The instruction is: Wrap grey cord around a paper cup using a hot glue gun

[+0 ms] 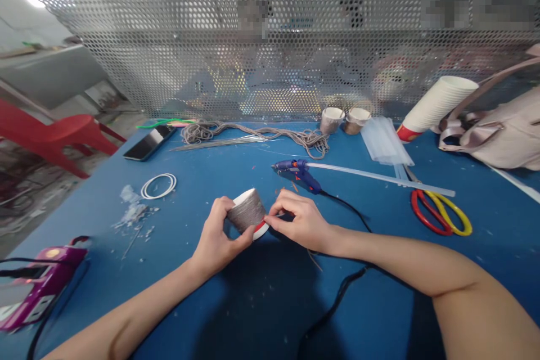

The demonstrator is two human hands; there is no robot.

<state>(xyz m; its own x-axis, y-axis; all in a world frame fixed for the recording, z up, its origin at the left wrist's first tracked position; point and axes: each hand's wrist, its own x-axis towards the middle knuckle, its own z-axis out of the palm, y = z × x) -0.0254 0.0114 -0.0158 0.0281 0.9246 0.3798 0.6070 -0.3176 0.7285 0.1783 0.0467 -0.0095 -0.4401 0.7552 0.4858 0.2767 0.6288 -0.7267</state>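
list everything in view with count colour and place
cord-wrapped paper cup: 1, grey, centre
glue gun: 1, blue, beyond cup
glue stick: 1, translucent, gun's rear
scissors: 1, red and yellow, right
plastic bundle: 1, translucent, back right
stacked paper cups: many, white, back right
wrapped cups: 2, grey and brown, back
cord tangle: 1, grey, back
phone: 1, black, back left
coil: 1, white, left
scraps: many, whitish, left
power strip: 1, purple, front left
bag: 1, pinkish, right
table: 1, blue, underneath
chair: 1, red, far left
perforated screen: 1, silver, behind
blurred people: several, behind screen
left hand: 1, holding cup
right hand: 1, at cup's end
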